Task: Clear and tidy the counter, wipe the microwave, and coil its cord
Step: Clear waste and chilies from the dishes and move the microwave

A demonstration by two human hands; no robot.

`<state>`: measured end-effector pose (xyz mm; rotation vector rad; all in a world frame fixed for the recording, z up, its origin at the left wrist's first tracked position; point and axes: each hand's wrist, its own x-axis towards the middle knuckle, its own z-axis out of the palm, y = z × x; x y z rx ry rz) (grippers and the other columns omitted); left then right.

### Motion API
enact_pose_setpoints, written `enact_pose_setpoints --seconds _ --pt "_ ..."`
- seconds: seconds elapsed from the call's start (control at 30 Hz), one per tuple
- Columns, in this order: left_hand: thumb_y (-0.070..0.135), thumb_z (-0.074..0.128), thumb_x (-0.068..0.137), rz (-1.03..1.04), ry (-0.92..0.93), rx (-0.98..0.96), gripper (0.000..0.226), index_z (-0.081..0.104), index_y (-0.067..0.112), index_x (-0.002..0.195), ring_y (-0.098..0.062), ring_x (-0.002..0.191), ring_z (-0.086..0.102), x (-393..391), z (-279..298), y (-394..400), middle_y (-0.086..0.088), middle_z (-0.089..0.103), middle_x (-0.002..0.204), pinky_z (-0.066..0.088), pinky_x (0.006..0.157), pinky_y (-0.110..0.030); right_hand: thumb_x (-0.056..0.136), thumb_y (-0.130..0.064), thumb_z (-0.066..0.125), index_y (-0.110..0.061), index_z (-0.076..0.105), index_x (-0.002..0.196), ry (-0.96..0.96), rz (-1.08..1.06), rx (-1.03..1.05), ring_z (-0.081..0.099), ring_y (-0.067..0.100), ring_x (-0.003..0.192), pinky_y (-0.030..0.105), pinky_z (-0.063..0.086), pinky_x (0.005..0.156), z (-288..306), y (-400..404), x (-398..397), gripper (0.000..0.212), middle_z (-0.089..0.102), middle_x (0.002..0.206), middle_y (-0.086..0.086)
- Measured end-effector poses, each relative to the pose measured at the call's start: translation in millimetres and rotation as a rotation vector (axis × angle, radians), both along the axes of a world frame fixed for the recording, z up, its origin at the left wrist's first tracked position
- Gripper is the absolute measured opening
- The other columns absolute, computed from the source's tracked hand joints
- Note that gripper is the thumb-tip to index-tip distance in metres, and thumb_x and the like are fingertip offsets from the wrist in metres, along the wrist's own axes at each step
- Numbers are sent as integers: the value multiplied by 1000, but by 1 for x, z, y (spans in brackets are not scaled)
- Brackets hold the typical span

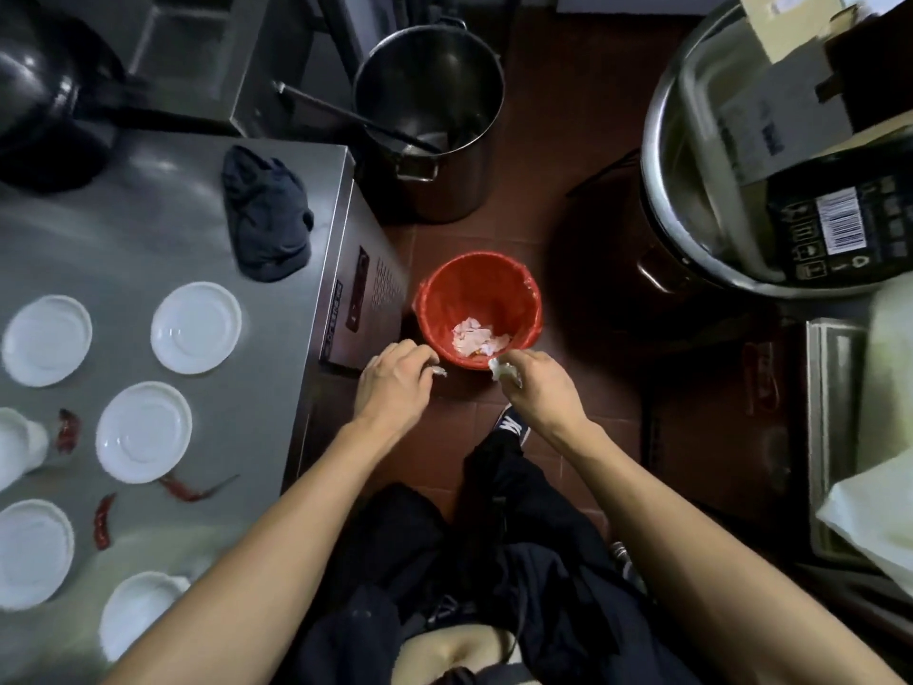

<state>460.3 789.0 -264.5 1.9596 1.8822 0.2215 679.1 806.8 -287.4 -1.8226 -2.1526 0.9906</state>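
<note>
Steel counter (148, 229) left, red bin (479, 299), right hand (538, 383) pinching tissue (501, 370), left hand (395, 378) pinching blurred scrap (438, 371).

Bare forearms, no sleeves, running up from the lower corners of the frame. Dark loose trousers (518, 526) at lower centre. Dark sneaker (511, 427) with white lettering at centre.

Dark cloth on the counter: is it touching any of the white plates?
Apart. The head view shows bare steel between the dark cloth and the nearest white plate.
</note>
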Motion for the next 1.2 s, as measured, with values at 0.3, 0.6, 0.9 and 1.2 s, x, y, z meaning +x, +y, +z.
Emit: enact_pose_setpoints --seconds 0.3,0.6,0.9,1.2 --pt "14 62 89 36 1 -134 10 67 20 96 -20 90 58 15 -28 57 4 60 90 51 78 -41 91 -29 51 -17 66 99 -5 35 -87 58 27 96 35 46 71 -37 53 26 20 67 101 3" --pt "14 58 92 47 -51 -249 13 68 20 97 -21 92 59 15 -102 123 5 62 95 51 77 -39 91 -13 62 -12 64 100 38 -117 -104 50 20 82 29 36 67 -96 79 11 9 50 87 -8" --pt "16 57 93 42 -86 -344 15 69 23 100 -22 89 61 11 -199 167 7 64 101 52 76 -37 89 -8 61 -13 64 108 43 -262 -313 57 22 88 28 39 73 -194 98 -8 20 61 97 1" --pt "18 58 94 24 -52 -423 16 69 28 99 -18 82 61 4 -298 193 13 59 94 52 78 -35 90 -18 62 -17 66 110 84 -455 -457 68 18 84 33 55 82 -290 122 -18 20 72 93 2"
